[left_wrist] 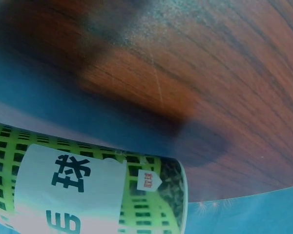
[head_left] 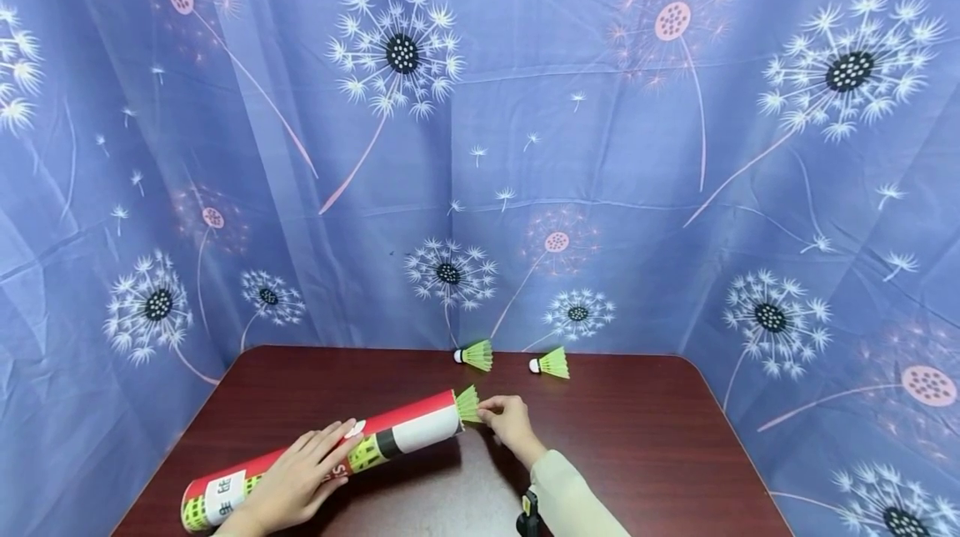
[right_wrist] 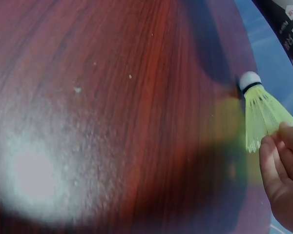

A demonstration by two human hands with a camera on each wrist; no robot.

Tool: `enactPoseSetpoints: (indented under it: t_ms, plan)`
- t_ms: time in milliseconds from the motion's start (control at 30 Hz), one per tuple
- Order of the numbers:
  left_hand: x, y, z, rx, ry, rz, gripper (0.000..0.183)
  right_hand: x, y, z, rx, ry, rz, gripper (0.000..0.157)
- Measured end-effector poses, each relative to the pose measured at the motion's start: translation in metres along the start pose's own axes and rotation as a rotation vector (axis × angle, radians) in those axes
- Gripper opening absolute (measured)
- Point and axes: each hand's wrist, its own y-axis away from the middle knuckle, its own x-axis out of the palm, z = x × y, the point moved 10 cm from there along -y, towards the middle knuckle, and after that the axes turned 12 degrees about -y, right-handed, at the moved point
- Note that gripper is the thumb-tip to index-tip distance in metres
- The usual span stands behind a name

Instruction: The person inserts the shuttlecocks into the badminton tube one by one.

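Note:
A long shuttlecock tube [head_left: 420,424], red, white and yellow-green, slants across the table with its open end up and to the right. My left hand [head_left: 300,470] grips it around the middle, fingers over the top and thumb along the near side. Its printed lower end [left_wrist: 71,190] shows in the left wrist view. At the mouth, my right hand [head_left: 513,427] pinches the skirt of a yellow-green shuttlecock [head_left: 468,404]; its cork is hidden inside the tube. In the right wrist view, my fingertips [right_wrist: 268,146] overlap the skirt of a white-corked shuttlecock [right_wrist: 256,105].
Two more shuttlecocks, one on the left [head_left: 474,356] and one on the right [head_left: 551,363], lie near the far edge of the glossy dark-red table [head_left: 637,445]. A blue curtain [head_left: 510,145] with dandelion prints hangs behind and along both sides.

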Motion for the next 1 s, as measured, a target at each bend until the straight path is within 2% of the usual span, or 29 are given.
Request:
enactPoseSetpoints:
  t_ms: [133, 367, 733, 1000]
  plan:
    - [-0.001, 0.0, 0.0, -0.002, -0.01, 0.0, 0.051, -0.006, -0.001, 0.003, -0.018, 0.002, 0.013, 0.006]
    - [0.0, -0.001, 0.0, -0.001, -0.022, -0.003, 0.051, -0.025, 0.001, 0.005, -0.032, -0.027, -0.013, 0.007]
    - [-0.001, -0.002, 0.0, -0.001, -0.017, -0.009, 0.051, -0.056, -0.001, 0.01, -0.04, -0.167, -0.039, 0.007]
    - [0.0, -0.003, -0.001, -0.001, 0.005, -0.01, 0.051, -0.056, 0.002, 0.016, -0.022, -0.227, 0.023, 0.013]
